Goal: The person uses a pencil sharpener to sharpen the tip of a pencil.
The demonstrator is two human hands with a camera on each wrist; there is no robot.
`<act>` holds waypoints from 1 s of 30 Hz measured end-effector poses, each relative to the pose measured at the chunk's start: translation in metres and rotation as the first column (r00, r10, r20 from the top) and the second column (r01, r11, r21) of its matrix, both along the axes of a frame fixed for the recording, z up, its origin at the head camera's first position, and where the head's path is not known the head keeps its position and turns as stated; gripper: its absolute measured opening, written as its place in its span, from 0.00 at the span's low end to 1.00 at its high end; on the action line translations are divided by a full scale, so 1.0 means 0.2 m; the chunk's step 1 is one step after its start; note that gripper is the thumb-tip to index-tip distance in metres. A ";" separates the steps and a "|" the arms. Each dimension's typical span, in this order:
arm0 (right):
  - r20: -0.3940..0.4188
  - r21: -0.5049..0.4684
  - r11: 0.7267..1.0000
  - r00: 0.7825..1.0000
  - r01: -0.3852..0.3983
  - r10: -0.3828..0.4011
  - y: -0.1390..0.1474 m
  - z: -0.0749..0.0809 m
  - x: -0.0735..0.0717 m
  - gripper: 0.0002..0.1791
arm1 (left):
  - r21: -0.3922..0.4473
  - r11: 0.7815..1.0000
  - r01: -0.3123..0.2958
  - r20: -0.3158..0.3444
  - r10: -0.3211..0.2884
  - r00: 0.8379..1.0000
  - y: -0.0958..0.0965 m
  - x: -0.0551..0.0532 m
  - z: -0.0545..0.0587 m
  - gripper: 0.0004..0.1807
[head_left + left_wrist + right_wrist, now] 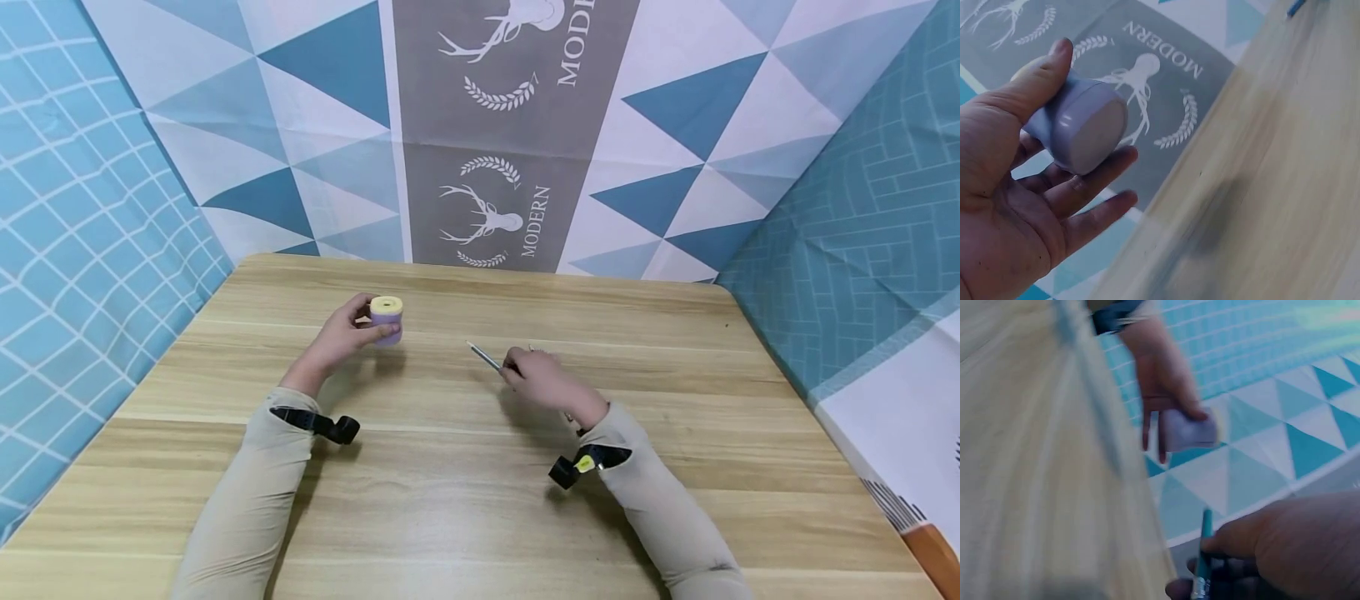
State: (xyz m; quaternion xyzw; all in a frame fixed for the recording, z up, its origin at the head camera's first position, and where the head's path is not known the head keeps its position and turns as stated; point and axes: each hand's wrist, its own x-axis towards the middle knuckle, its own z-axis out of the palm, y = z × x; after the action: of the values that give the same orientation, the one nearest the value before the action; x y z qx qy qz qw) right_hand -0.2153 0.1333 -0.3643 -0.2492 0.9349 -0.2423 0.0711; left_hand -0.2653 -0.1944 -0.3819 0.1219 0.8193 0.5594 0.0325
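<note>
A small purple pencil sharpener [387, 318] with a yellow top and a dark hole in it stands upright in my left hand [341, 340], raised over the table's left side. Thumb and fingers grip its sides; the left wrist view shows the sharpener's flat purple base [1099, 134]. My right hand [546, 382] pinches a slim blue-green pencil [483, 356], its pale tip angled up and left toward the sharpener. A gap separates tip and sharpener. In the right wrist view the pencil [1205, 547] sits between thumb and fingers, its rear part hidden.
Both hands are above a wood-grain table [450, 500]. Patterned cloth [330, 125] hangs behind its far edge and along both sides. Each wrist wears a black camera [345, 429] on a strap. Something small and pale [568, 416] shows partly behind my right hand, too hidden to tell.
</note>
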 end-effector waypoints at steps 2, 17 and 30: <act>0.061 -0.094 0.994 0.997 -0.051 0.057 0.04 0.02 -0.02 0.10 | 0.023 1.000 -0.002 0.003 0.002 1.000 0.02 0.00 0.01 0.32; 0.454 -0.607 0.794 0.831 0.023 0.323 0.24 0.03 -0.12 0.12 | 0.387 0.913 0.131 0.101 -0.183 0.978 0.17 0.06 0.00 0.31; 0.447 -0.683 0.730 0.776 -0.025 0.445 0.34 0.04 -0.14 0.08 | 0.599 0.787 0.150 0.154 -0.297 0.942 0.31 0.09 -0.07 0.21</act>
State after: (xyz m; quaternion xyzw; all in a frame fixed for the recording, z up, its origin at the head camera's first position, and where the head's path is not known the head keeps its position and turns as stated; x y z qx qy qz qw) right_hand -0.2432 0.2022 -0.3557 -0.2940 0.6827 -0.5997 0.2964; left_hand -0.2473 -0.1334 -0.3953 0.1543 0.5795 0.7843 0.1590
